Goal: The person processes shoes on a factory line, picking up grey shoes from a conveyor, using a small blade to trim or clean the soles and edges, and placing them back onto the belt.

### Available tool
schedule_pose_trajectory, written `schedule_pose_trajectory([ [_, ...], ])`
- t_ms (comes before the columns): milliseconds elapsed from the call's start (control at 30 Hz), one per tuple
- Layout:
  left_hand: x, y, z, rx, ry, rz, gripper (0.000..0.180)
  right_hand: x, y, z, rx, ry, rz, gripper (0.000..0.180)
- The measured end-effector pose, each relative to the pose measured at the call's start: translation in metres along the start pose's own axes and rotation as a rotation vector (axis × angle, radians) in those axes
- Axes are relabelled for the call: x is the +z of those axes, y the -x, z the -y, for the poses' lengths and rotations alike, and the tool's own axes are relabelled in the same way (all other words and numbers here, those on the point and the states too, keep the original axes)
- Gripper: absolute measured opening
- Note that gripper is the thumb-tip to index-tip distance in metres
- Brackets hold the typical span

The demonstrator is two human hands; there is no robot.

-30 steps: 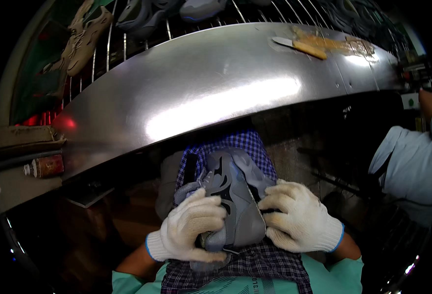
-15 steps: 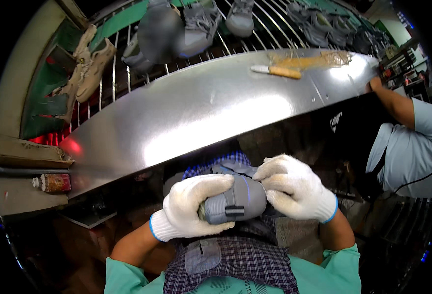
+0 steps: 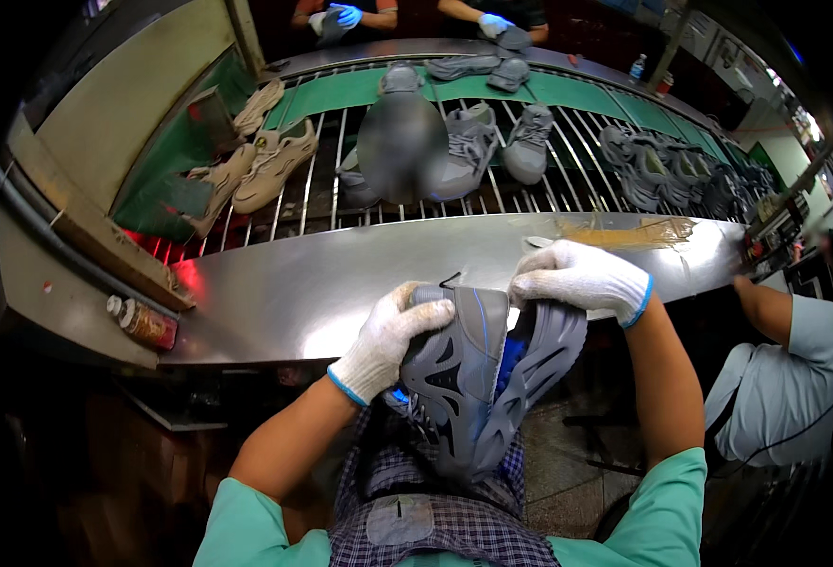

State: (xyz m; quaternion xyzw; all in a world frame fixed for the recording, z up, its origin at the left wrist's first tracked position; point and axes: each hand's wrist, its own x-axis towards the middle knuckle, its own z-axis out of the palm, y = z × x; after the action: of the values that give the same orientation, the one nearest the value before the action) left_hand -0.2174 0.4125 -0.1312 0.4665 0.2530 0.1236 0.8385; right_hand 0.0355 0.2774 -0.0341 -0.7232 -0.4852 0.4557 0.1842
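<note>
A grey sneaker is held toe-down above my lap, tilted, with its upper [image 3: 459, 359] and chunky grey sole [image 3: 541, 364] apart at the heel end. Bright blue shows in the gap between them. My left hand [image 3: 385, 342], in a white knit glove with a blue cuff, is closed around the heel part of the upper. My right hand [image 3: 586, 279], gloved alike, has its fingers bent over the heel end of the sole; its fingertips are partly hidden. Just behind the right hand, the pale tip of a tool [image 3: 535, 243] shows on the metal ledge.
The metal ledge [image 3: 265, 293] crosses in front of me, bearing a brown tape patch [image 3: 638, 232]. Beyond it, grey sneakers [image 3: 530, 144] and beige shoes [image 3: 275, 165] rest on a bar rack. A bottle [image 3: 143, 321] lies at left. Co-workers are opposite and at right [image 3: 785, 369].
The sneaker has risen from my lap toward the ledge and turned, showing its side. Its sole now stands apart from the upper at the heel. My view has tilted up, bringing co-workers opposite into sight.
</note>
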Motion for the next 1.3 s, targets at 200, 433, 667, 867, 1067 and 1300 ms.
schedule_pose_trajectory([
  [200,-0.052,0.006,0.013,0.030,0.198,-0.019,0.043,0.011,-0.009,-0.006,-0.150,-0.197,-0.041,0.031],
  [433,-0.094,0.023,0.044,-0.051,0.230,-0.072,0.039,0.061,0.004,-0.061,-0.186,-0.499,-0.170,0.035],
  [667,-0.101,0.028,0.046,-0.020,0.234,-0.103,0.039,0.127,0.056,-0.112,-0.350,-0.736,-0.484,0.043],
  [867,-0.094,0.029,0.044,-0.014,0.216,-0.144,0.042,0.205,0.096,-0.164,-0.243,-0.812,-0.705,0.048],
  [1067,-0.091,0.028,0.045,0.031,0.081,-0.187,0.033,0.255,0.117,-0.198,-0.132,-0.853,-0.741,0.044],
  [1300,-0.068,0.047,0.026,0.103,-0.079,-0.170,0.040,0.288,0.115,-0.235,-0.035,-0.900,-0.768,0.043],
])
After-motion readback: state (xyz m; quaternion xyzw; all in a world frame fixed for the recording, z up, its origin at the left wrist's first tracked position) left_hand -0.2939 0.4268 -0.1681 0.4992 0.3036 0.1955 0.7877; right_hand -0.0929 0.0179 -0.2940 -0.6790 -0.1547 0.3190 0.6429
